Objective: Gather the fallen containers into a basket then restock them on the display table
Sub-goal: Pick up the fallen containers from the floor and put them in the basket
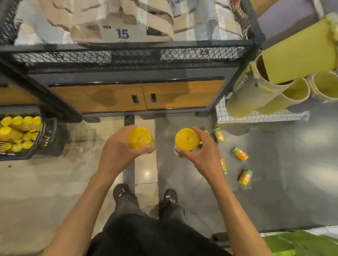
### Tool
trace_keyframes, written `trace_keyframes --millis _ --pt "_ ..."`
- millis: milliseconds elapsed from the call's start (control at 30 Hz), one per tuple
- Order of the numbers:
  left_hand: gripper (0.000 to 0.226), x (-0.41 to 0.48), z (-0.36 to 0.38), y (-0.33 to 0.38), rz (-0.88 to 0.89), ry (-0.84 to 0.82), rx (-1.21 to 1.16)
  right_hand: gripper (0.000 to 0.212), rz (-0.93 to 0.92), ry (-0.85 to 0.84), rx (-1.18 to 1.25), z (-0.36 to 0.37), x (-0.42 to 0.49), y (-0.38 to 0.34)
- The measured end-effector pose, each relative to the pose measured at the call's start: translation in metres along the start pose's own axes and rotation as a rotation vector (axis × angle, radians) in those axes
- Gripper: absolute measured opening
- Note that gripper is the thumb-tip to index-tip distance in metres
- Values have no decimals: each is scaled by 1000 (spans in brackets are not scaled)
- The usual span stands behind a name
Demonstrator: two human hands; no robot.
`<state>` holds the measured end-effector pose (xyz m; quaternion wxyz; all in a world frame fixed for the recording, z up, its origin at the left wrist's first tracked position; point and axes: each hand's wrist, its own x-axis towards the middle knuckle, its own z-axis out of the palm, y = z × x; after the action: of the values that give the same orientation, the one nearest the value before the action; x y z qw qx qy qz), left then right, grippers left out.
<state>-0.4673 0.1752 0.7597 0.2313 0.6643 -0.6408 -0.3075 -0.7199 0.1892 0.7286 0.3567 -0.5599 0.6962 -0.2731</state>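
Note:
My left hand (116, 149) grips a yellow-lidded container (139, 138) seen from above, fingers curled round its side. My right hand (202, 151) grips a second yellow-lidded container (187, 139) the same way. Both are held over the floor in front of me. A dark basket (37, 147) at the left holds several yellow-lidded containers (15, 132). To the right, several orange containers lie fallen on the floor, one near the shelf foot (219, 135), one further out (240, 153) and one closest to me (245, 177). Another is partly hidden behind my right forearm.
A black metal display table (134, 71) with mesh sides and wooden cabinet doors (143, 97) stands ahead. Rolled yellow-green mats (290, 84) lean in a wire rack at the right. My feet (146, 196) stand on the tiled floor. Green material shows at the bottom right.

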Motion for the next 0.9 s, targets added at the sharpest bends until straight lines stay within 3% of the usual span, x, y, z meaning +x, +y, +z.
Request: trace_keyframes --millis 100,267,567,900 --pt "72 -18 -35 -22 -21 62 33 89 -68 -54 -31 23 -7 -34" --pt "79 -52 -104 -83 -92 183 37 82 -186 -156 -101 83 -24 -92" --pt "77 -132 -258 -223 -266 428 55 76 -349 -320 -85 262 -62 -227" --pt "64 -203 -357 -329 -460 559 38 62 -551 -506 -58 410 -91 -345"
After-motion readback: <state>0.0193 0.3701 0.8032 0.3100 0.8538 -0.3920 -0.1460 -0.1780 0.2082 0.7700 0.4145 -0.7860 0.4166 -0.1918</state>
